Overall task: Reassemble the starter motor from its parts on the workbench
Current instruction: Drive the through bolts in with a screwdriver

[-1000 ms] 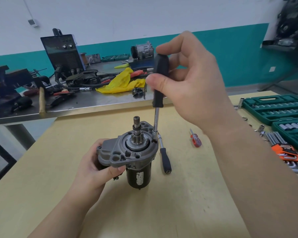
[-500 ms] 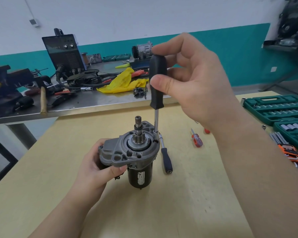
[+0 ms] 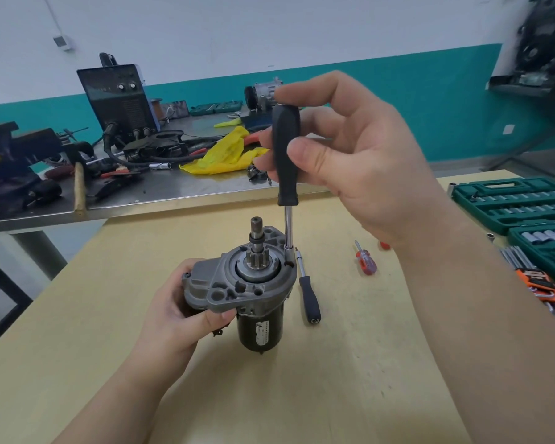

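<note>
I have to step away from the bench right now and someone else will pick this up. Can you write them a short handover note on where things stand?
Left hand: grips the starter motor, which stands upright on the wooden workbench, pinion shaft up.
Right hand: fingers pinch the black-handled driver, held vertical with its tip on a fastener at the housing's right edge.
Nearby: a second black-handled driver lies right of the motor, a small red screwdriver further right.
Done: nose housing sits on the motor body.
Left: finish this fastener; whether it is tight cannot be told. Check the others.
</note>
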Demonstrator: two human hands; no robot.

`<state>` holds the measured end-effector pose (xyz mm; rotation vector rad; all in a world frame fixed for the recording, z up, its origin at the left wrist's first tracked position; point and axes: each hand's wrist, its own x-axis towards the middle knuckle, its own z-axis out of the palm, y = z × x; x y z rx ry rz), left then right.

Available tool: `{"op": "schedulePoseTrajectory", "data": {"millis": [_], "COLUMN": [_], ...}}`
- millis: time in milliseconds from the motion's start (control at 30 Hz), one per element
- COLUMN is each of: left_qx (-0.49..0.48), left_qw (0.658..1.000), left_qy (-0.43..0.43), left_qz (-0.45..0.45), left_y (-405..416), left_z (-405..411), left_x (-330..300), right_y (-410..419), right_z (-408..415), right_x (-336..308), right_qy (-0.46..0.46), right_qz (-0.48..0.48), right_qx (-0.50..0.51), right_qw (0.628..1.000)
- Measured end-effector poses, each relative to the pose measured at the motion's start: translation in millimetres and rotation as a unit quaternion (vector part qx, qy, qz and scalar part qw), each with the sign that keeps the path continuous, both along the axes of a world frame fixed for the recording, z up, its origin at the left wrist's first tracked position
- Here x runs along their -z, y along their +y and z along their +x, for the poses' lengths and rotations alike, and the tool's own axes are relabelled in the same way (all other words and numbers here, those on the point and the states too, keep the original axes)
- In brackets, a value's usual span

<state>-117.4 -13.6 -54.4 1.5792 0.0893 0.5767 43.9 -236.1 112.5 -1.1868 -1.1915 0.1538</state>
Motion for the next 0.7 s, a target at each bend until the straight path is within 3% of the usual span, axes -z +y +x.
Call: {"op": "schedulePoseTrajectory", "data": {"millis": [167, 367, 567, 700], "left_qx": [0.001, 0.0, -0.004, -0.006], "left_qw": [1.0, 1.0, 1.0, 1.0], "left_qy": [0.004, 0.002, 0.0, -0.002], "left_qz": [0.0, 0.003, 0.003, 0.001], "left_y": [-0.2, -0.6, 0.4, -0.4], "left_z": [0.1, 0.4, 0.2, -0.1], "left_x": [-0.1, -0.3, 0.5, -0.1], "right_y": [2.8, 6.1, 7.1, 6.4], "right_z": [1.4, -1.5, -2.1, -4.8], "right_x": [-0.9, 0.7, -0.9, -2.1], "right_qy": [-0.044, -0.031, -0.049, -0.072], "right_qz": [0.01, 0.007, 0.014, -0.004], "right_qx": [0.058, -0.011, 0.12, 0.109], "right_qw": [0.997, 0.999, 0.991, 0.991]}}
